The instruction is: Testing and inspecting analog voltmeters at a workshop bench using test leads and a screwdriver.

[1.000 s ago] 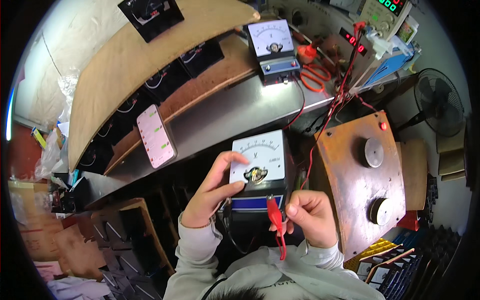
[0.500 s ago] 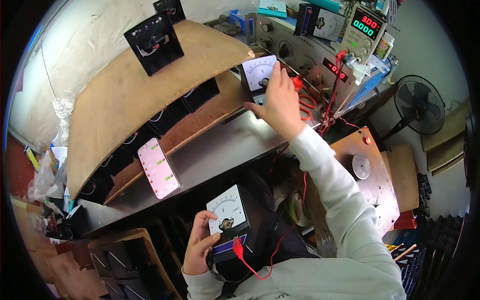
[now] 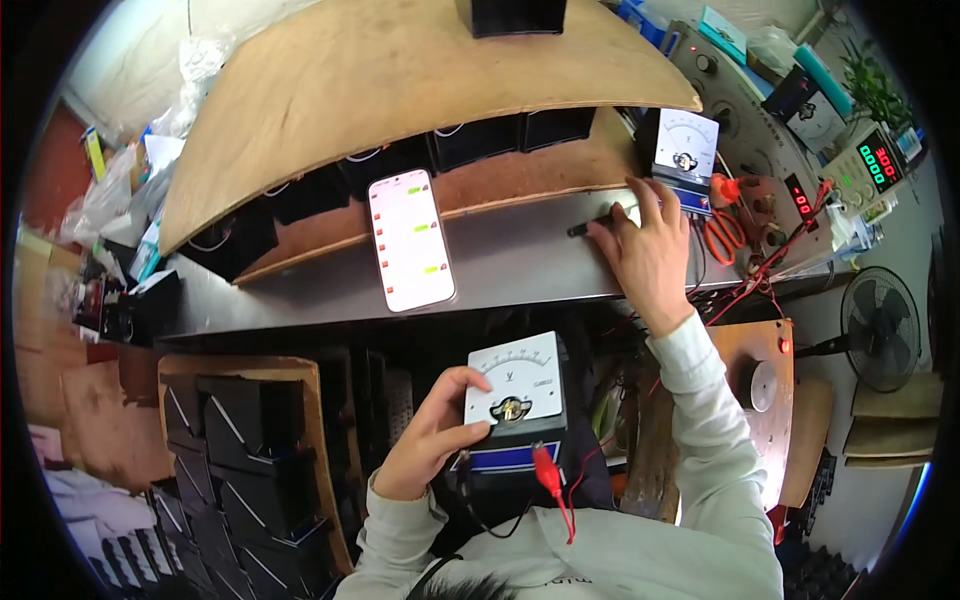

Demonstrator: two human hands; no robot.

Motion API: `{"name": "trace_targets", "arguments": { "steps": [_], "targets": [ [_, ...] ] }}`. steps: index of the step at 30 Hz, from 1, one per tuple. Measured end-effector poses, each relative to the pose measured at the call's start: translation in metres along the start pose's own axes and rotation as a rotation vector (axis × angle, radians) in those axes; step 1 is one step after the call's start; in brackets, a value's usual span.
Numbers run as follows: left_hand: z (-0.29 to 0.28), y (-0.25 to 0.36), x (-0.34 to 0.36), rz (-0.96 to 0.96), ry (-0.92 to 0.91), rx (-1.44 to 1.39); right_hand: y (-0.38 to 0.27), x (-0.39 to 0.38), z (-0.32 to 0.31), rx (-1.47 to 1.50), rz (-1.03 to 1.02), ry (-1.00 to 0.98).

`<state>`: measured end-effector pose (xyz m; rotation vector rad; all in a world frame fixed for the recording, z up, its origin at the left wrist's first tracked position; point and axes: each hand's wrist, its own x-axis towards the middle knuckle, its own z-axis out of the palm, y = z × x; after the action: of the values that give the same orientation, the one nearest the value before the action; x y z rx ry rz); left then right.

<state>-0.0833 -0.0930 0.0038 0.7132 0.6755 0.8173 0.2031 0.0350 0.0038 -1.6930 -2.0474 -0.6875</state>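
My left hand (image 3: pixel 435 430) grips the side of an analog voltmeter (image 3: pixel 515 385) with a white scale face and black housing, tilted in front of my body. A red alligator clip (image 3: pixel 546 470) and a black clip (image 3: pixel 463 470) are attached at its blue-striped lower front. Over the metal bench, my right hand (image 3: pixel 650 250) has its thumb and fingers closed around a slim black stick-like tool (image 3: pixel 580 230); its far part is hidden by the fingers. Just beyond that hand stands a second voltmeter (image 3: pixel 686 145).
A lit phone (image 3: pixel 412 240) leans against the wooden shelf (image 3: pixel 420 90), which has black meter housings beneath it. Orange-handled scissors (image 3: pixel 725 238), red leads and a power supply (image 3: pixel 865 170) crowd the right. A tray (image 3: pixel 312 400) of black housings sits lower left.
My right hand has come away from the second voltmeter and down to the black tool on the bench. My left hand still holds its voltmeter. The head view has turned.
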Motion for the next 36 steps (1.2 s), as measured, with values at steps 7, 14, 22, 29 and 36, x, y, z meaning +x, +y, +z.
{"name": "trace_targets", "arguments": {
  "steps": [7, 14, 22, 29, 36],
  "targets": [
    [0.002, 0.000, 0.002, 0.030, 0.001, 0.006, 0.014, -0.045, -0.035, 0.491, -0.129, -0.226],
    [0.013, 0.006, 0.014, -0.063, -0.092, 0.166, -0.008, -0.091, -0.089, 1.344, 0.710, 0.145],
    [0.030, -0.001, 0.028, -0.189, -0.178, 0.124, -0.025, -0.091, -0.153, 1.696, 0.812, -0.554],
    [0.038, -0.003, 0.028, -0.220, -0.171, 0.108, -0.030, -0.094, -0.145, 1.504, 0.617, -0.484],
    [0.038, 0.002, 0.026, -0.228, -0.173, 0.142, -0.035, -0.095, -0.139, 1.405, 0.487, -0.433]
  ]
}}
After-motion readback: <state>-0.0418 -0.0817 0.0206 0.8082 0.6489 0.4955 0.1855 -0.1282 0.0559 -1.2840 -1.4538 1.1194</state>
